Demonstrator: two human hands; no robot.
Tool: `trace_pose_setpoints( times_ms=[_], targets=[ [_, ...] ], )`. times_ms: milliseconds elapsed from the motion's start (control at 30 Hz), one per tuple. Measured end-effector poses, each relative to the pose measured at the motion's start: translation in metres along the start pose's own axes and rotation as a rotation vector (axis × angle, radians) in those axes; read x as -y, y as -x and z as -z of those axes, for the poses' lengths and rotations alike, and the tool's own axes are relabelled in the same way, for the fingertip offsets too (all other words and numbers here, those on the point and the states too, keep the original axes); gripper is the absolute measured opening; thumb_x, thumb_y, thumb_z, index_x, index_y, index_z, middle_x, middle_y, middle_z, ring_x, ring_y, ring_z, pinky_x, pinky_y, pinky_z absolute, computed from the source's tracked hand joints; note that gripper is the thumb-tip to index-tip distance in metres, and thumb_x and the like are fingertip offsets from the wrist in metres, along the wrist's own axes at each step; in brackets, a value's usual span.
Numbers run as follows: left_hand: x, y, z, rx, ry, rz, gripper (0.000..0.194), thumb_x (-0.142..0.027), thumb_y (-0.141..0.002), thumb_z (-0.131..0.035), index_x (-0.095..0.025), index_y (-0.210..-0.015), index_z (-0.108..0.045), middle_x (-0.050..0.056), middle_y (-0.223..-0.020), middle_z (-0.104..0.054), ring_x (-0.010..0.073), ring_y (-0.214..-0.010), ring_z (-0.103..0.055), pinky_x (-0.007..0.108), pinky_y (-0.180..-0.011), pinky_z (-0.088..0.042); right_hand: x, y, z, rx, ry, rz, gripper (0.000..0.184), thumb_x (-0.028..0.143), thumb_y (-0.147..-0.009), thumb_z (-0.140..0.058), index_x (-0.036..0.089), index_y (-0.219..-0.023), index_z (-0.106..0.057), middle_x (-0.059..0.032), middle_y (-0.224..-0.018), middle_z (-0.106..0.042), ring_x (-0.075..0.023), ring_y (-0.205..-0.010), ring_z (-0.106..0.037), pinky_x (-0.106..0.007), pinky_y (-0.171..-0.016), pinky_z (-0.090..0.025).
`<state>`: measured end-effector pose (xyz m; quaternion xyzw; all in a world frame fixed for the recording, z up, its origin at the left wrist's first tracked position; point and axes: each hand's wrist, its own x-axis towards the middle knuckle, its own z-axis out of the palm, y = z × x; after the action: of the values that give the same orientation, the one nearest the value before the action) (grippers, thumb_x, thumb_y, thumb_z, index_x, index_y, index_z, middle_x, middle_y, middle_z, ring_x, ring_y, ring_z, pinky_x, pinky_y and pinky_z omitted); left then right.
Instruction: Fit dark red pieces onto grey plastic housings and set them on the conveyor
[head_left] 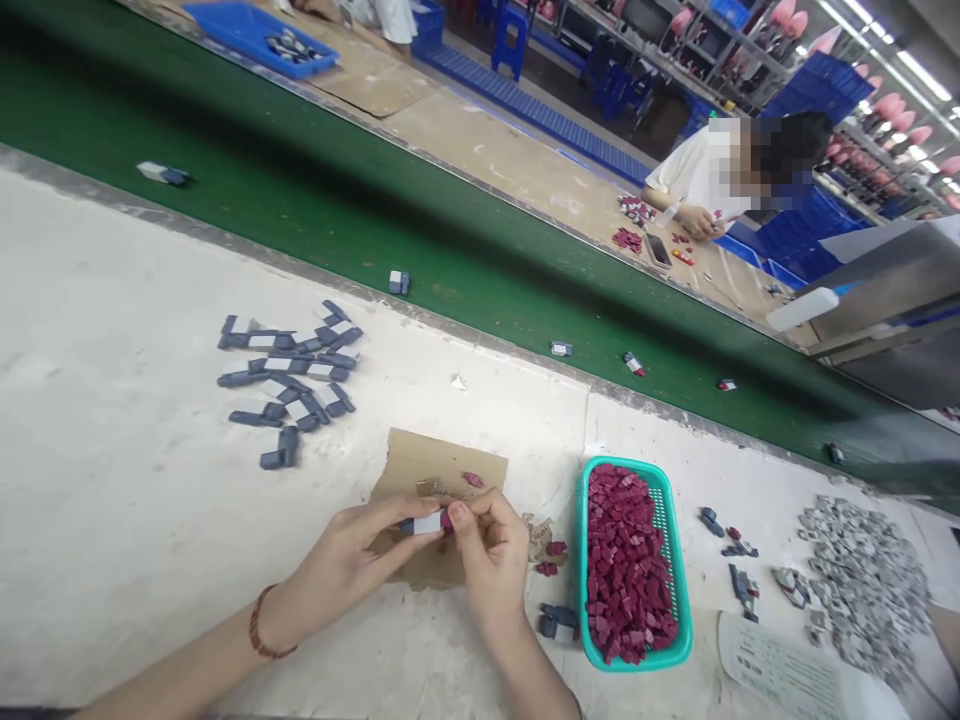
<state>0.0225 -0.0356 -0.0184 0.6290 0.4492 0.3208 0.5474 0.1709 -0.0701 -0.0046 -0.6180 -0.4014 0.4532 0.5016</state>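
Observation:
My left hand (360, 548) pinches a small grey-and-white plastic part (426, 523) between thumb and fingers. At the part's right end my right hand (491, 550) closes its fingertips on a small dark red piece (448, 519), which touches the white section. Both hands are over a piece of brown cardboard (405, 455). A loose red piece (472, 479) lies on the cardboard just beyond my fingers. To the right of my right hand stands a green plastic basket (679, 600) full of dark red pieces (626, 560).
Several grey-and-white parts (289, 365) lie at the left on the white table (112, 420). A green conveyor belt (315, 240) crosses beyond, carrying scattered parts. Grey pieces (862, 570) are heaped at the right near a white bottle (795, 670). Across the belt, a person (712, 180) works.

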Motion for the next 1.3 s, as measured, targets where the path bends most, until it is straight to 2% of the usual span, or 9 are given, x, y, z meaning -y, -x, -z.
trace_pose_setpoints(
  times_ms=[167,333,467,600,767,900,1000,1133,1300],
  targets=[
    [-0.026,-0.038,0.004,0.228,-0.079,-0.116,0.016,-0.036,-0.078,-0.065,-0.027,-0.088,-0.075,0.005,-0.093,-0.076,0.0259,-0.086,-0.069,0.028,-0.074,-0.055,0.008,0.004,0.043,-0.067,0.263,0.062,0.026,0.038,-0.089,-0.054,0.019,-0.074,-0.064,-0.0015,-0.066,-0.063,-0.0159,-0.062,-0.058,-0.024,-0.056,-0.044],
    [-0.023,-0.13,-0.002,0.057,-0.313,-0.223,0.03,-0.045,-0.081,-0.059,-0.02,-0.095,-0.067,0.007,-0.094,-0.072,0.0266,-0.089,-0.065,0.033,-0.079,-0.051,0.009,0.002,0.115,-0.354,0.83,0.249,0.021,0.021,-0.09,-0.048,0.02,-0.102,-0.064,-0.0098,-0.1,-0.065,-0.0251,-0.092,-0.059,-0.036,-0.078,-0.048],
    [-0.013,-0.216,-0.019,-0.023,-0.506,-0.277,0.021,-0.031,-0.084,-0.055,-0.017,-0.098,-0.063,0.011,-0.098,-0.071,0.0277,-0.093,-0.062,0.038,-0.085,-0.048,0.001,-0.007,0.141,-0.235,1.17,0.356,0.028,0.008,-0.089,-0.041,0.021,-0.098,-0.064,-0.0094,-0.1,-0.065,-0.026,-0.09,-0.058,-0.037,-0.075,-0.049],
    [-0.02,-0.267,-0.051,-0.028,-0.57,-0.351,0.018,-0.019,-0.086,-0.049,-0.016,-0.096,-0.063,0.014,-0.102,-0.068,0.0304,-0.105,-0.055,0.045,-0.097,-0.041,-0.003,-0.012,0.145,-0.202,1.237,0.409,0.023,0.008,-0.088,-0.045,0.022,-0.09,-0.063,-0.009,-0.097,-0.067,-0.0253,-0.088,-0.06,-0.036,-0.075,-0.051],
    [-0.036,-0.28,-0.11,0.095,-0.594,-0.519,0.026,-0.015,-0.085,-0.056,-0.013,-0.11,-0.062,0.017,-0.132,-0.053,0.0337,-0.13,-0.035,0.05,-0.11,-0.026,0.003,-0.005,0.148,-0.311,0.735,0.264,0.012,0.019,-0.087,-0.053,0.02,-0.086,-0.065,-0.0072,-0.085,-0.071,-0.0225,-0.079,-0.066,-0.035,-0.073,-0.055],
    [-0.043,-0.281,-0.159,0.27,-0.553,-0.566,0.03,-0.025,-0.088,-0.062,-0.017,-0.117,-0.06,0.012,-0.128,-0.057,0.0283,-0.117,-0.053,0.048,-0.099,-0.043,0.01,0.005,0.147,-0.358,0.18,0.097,0.019,0.034,-0.082,-0.065,0.02,-0.094,-0.07,-0.0054,-0.083,-0.074,-0.0203,-0.076,-0.069,-0.032,-0.07,-0.057],
    [-0.045,-0.281,-0.181,0.304,-0.483,-0.503,0.03,-0.03,-0.093,-0.057,-0.017,-0.12,-0.057,0.01,-0.123,-0.059,0.024,-0.103,-0.061,0.045,-0.087,-0.053,0.012,0.011,0.144,-0.387,-0.041,0.028,0.026,0.041,-0.074,-0.073,0.019,-0.087,-0.074,-0.0051,-0.077,-0.074,-0.0191,-0.067,-0.068,-0.032,-0.065,-0.057],
    [-0.049,-0.279,-0.181,0.296,-0.316,-0.373,0.03,-0.029,-0.093,-0.058,-0.017,-0.121,-0.057,0.01,-0.123,-0.059,0.0237,-0.102,-0.062,0.044,-0.086,-0.053,0.016,0.017,0.134,-0.378,-0.174,-0.02,0.031,0.048,-0.07,-0.076,0.018,-0.069,-0.067,0.0006,-0.056,-0.065,-0.013,-0.047,-0.059,-0.024,-0.049,-0.051],
    [-0.05,-0.255,-0.139,0.241,-0.009,-0.142,0.027,-0.032,-0.093,-0.057,-0.014,-0.113,-0.06,0.008,-0.107,-0.064,0.0187,-0.087,-0.064,0.035,-0.074,-0.056,0.02,0.017,0.101,-0.294,-0.165,-0.031,0.041,0.055,-0.074,-0.07,0.02,-0.062,-0.052,0.0042,-0.049,-0.055,-0.0096,-0.04,-0.048,-0.02,-0.038,-0.041]
  ],
)
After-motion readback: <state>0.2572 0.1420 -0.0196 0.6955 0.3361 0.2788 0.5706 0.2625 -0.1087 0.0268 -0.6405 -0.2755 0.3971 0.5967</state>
